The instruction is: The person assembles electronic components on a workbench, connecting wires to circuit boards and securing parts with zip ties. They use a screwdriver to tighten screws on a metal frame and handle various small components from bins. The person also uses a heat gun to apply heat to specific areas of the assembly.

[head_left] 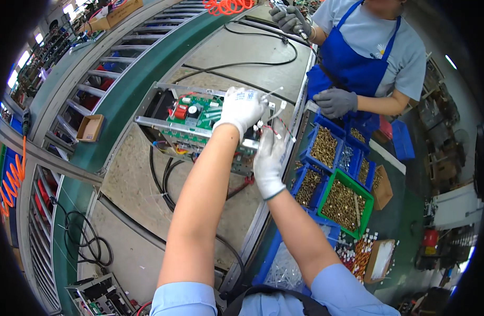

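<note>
L hand [243,107] pinches white cable tie [272,94], R hand [270,158] grips red wires [277,128] w/ curled fingers; a hard tug could strain circuit board [195,115].

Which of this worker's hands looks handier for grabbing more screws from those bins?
Probably the right hand. It sits at the right end of the metal chassis, next to the blue bins of brass screws. The left hand rests over the green circuit board, farther from them.

White knit gloves cover the left hand [242,108] and right hand [270,158]; short light-blue sleeves.
</note>
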A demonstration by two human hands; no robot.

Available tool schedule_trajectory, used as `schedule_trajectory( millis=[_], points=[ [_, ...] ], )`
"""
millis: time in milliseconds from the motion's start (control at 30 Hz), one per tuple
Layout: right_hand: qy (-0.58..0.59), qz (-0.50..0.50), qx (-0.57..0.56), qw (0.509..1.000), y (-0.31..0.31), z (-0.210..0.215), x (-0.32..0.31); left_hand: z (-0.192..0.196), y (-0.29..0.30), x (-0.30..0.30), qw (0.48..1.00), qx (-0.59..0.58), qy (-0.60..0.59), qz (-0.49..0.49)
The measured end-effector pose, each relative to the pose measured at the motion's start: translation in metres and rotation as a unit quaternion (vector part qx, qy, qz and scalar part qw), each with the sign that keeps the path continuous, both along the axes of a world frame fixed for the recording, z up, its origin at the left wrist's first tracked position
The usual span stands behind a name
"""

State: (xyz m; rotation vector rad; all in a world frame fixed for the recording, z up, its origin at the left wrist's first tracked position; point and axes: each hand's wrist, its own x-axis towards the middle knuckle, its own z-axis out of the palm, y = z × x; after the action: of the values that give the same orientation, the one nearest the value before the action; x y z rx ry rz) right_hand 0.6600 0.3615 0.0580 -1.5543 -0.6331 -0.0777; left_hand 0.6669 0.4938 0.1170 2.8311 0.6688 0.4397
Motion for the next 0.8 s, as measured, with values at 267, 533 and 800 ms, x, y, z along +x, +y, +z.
schedule_trajectory(
  millis=[267, 533, 800],
  points=[
    [-0.048, 0.018, -0.086, 0.995, 0.003, -0.007, 0.029, 0.003, -0.007, 0.005, 0.999, -0.026, 0.007, 0.037],
    [-0.072, 0.013, -0.077, 0.994, 0.005, -0.010, 0.027, 0.006, -0.004, 0.003, 0.999, -0.016, 0.010, 0.030],
    [-0.037, 0.035, -0.103, 0.993, 0.010, -0.018, 0.031, 0.008, 0.002, 0.005, 0.998, -0.029, 0.030, 0.039]
  ],
)
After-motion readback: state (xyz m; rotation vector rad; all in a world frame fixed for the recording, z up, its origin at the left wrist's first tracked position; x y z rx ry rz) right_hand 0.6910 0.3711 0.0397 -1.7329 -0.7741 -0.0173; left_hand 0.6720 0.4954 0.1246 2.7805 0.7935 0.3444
